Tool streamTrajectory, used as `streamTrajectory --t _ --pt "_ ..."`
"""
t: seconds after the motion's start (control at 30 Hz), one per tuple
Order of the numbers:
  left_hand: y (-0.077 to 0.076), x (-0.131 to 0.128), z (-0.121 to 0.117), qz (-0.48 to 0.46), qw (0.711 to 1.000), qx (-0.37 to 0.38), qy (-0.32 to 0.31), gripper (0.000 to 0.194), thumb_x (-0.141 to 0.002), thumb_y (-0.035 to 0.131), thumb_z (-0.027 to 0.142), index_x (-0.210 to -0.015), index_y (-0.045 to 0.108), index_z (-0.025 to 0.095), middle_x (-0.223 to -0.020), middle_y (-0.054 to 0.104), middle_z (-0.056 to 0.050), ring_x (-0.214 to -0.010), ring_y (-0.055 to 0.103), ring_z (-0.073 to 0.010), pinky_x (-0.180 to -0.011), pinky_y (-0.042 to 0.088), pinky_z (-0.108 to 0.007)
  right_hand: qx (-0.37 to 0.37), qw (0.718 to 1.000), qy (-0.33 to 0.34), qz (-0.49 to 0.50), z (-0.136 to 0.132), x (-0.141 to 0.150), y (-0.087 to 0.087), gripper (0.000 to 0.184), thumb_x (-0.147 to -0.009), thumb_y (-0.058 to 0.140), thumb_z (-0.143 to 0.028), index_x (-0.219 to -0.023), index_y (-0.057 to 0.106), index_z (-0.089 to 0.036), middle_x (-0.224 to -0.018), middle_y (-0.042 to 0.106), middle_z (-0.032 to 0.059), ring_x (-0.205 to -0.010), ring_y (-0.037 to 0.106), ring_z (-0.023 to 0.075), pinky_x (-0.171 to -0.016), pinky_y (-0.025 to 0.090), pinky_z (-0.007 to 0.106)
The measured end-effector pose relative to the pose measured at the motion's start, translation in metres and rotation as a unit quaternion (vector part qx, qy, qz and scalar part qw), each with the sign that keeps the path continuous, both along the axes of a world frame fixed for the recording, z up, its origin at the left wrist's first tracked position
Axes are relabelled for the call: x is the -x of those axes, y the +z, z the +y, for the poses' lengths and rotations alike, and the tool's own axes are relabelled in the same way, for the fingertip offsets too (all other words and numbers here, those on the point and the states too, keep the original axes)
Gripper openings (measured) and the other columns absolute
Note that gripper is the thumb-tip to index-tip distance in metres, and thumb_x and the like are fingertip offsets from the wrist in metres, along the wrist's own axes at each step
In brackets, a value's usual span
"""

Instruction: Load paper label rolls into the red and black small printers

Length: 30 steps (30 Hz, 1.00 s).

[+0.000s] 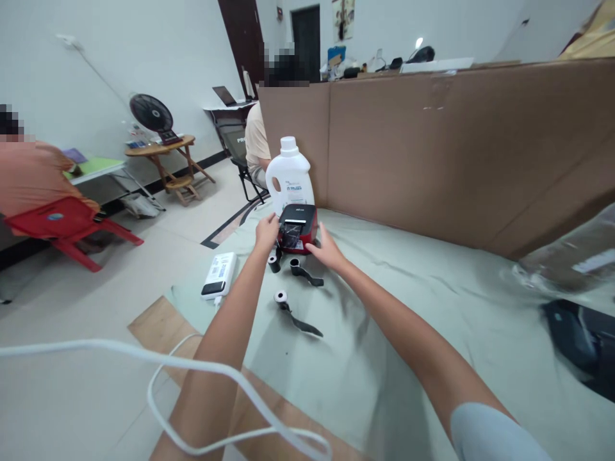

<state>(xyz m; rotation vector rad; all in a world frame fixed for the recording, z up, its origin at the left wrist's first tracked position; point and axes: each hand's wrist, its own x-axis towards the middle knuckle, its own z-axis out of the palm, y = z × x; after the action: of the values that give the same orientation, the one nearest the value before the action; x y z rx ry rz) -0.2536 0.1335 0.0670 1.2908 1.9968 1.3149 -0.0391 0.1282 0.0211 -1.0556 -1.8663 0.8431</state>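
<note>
A small black-and-red label printer (298, 216) stands on the cloth-covered table, a dark, glossy piece showing at its front. My left hand (267, 232) is at its left side with fingers curled in against it. Around the front right corner, my right hand (329, 247) grips with the thumb low and the fingers along the side. Just in front of the printer are a small roll with black strip (273, 263) and another black roll (295, 264), partly unwound. Closer to me lies a third roll (281, 298) with its black tail stretched out.
Behind the printer stands a white jug (289, 173), before a tall cardboard panel (432, 147). A white power bank (220, 275) lies left, and a white cable (192, 365) crosses the foreground. A dark object (581, 346) is at right. Two other people sit beyond.
</note>
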Motion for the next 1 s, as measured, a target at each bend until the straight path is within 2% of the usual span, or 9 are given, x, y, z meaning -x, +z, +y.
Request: streamTrajectory --t 0.1,0.27,0.37,0.5,0.6,0.7,0.77,0.83,1.0 --pt "0.003 0.004 -0.032 0.021 1.000 0.004 0.023 0.050 -0.089 0.055 0.025 -0.137 0.063 0.012 -0.142 0.064 -0.014 -0.129 0.061 -0.0222 -0.106 0.045 -0.030 0.027 0.998 -0.057 -0.017 -0.026 -0.065 0.004 0.091 -0.082 0.064 -0.047 -0.160 0.028 -0.017 -0.163 0.037 0.0195 -0.146 0.043 0.0358 -0.116 0.038 0.059" --pt "-0.016 -0.011 -0.089 0.153 0.975 0.160 0.000 0.055 -0.081 0.070 0.041 -0.130 0.067 0.014 -0.133 0.069 -0.017 -0.124 0.063 -0.0318 -0.101 0.047 -0.036 -0.027 0.970 -0.231 -0.065 -0.096 -0.227 0.011 0.082 -0.081 0.064 -0.054 -0.150 0.042 -0.016 -0.150 0.052 0.0227 -0.130 0.058 0.0352 -0.104 0.049 0.054" --pt "-0.025 -0.022 -0.110 0.216 0.961 0.171 0.011 0.042 -0.085 0.064 0.041 -0.120 0.073 0.020 -0.120 0.075 -0.014 -0.114 0.068 -0.0328 -0.091 0.050 -0.036 -0.046 0.923 -0.360 -0.129 -0.142 -0.317 0.020 0.077 -0.082 0.063 -0.051 -0.147 0.047 -0.013 -0.140 0.059 0.0248 -0.122 0.063 0.0326 -0.096 0.054 0.046" --pt "-0.022 -0.018 -0.137 0.271 0.949 0.157 0.040 0.036 -0.088 0.057 0.042 -0.111 0.075 0.021 -0.106 0.078 -0.012 -0.103 0.070 -0.0322 -0.081 0.050 -0.034 -0.097 0.823 -0.509 -0.235 -0.189 -0.401 0.037 0.073 -0.083 0.057 -0.053 -0.141 0.055 -0.008 -0.126 0.066 0.0253 -0.117 0.062 0.0339 -0.102 0.047 0.044" --pt "-0.018 -0.007 -0.161 0.310 0.931 0.183 0.050 0.043 -0.087 0.057 0.047 -0.117 0.074 0.021 -0.102 0.078 -0.013 -0.102 0.070 -0.0354 -0.080 0.051 -0.037 0.005 0.759 -0.562 -0.327 -0.207 -0.438 0.043 0.083 -0.087 0.050 -0.060 -0.145 0.048 -0.001 -0.132 0.059 0.0323 -0.129 0.053 0.0402 -0.108 0.039 0.048" --pt "-0.020 -0.005 -0.184 0.333 0.919 0.209 0.034 0.046 -0.086 0.057 0.049 -0.118 0.073 0.020 -0.098 0.078 -0.014 -0.100 0.070 -0.0364 -0.080 0.053 -0.038 0.157 0.722 -0.560 -0.374 -0.209 -0.456 0.039 0.100 -0.086 0.047 -0.075 -0.153 0.033 -0.003 -0.143 0.046 0.0386 -0.136 0.045 0.0463 -0.102 0.039 0.052" --pt "-0.024 -0.010 -0.197 0.327 0.920 0.212 0.027 0.048 -0.087 0.055 0.050 -0.120 0.072 0.020 -0.099 0.078 -0.014 -0.099 0.070 -0.0355 -0.081 0.053 -0.038 0.223 0.718 -0.548 -0.368 -0.204 -0.458 0.033 0.105 -0.083 0.049 -0.081 -0.155 0.029 -0.007 -0.143 0.044 0.0397 -0.133 0.047 0.0485 -0.096 0.042 0.053" --pt "-0.028 -0.015 -0.205 0.309 0.928 0.206 0.030 0.050 -0.089 0.053 0.051 -0.125 0.071 0.020 -0.101 0.078 -0.013 -0.100 0.071 -0.0338 -0.083 0.054 -0.037 0.251 0.717 -0.548 -0.350 -0.199 -0.454 0.029 0.108 -0.079 0.055 -0.081 -0.156 0.029 -0.010 -0.141 0.045 0.0403 -0.127 0.052 0.0499 -0.090 0.044 0.053" --pt "-0.033 -0.015 -0.208 0.274 0.943 0.187 0.028 0.057 -0.088 0.054 0.054 -0.133 0.068 0.020 -0.102 0.078 -0.013 -0.104 0.071 -0.0348 -0.088 0.053 -0.038 0.240 0.712 -0.583 -0.309 -0.188 -0.444 0.029 0.112 -0.070 0.072 -0.068 -0.156 0.034 -0.008 -0.133 0.047 0.0461 -0.118 0.059 0.0529 -0.074 0.042 0.055"
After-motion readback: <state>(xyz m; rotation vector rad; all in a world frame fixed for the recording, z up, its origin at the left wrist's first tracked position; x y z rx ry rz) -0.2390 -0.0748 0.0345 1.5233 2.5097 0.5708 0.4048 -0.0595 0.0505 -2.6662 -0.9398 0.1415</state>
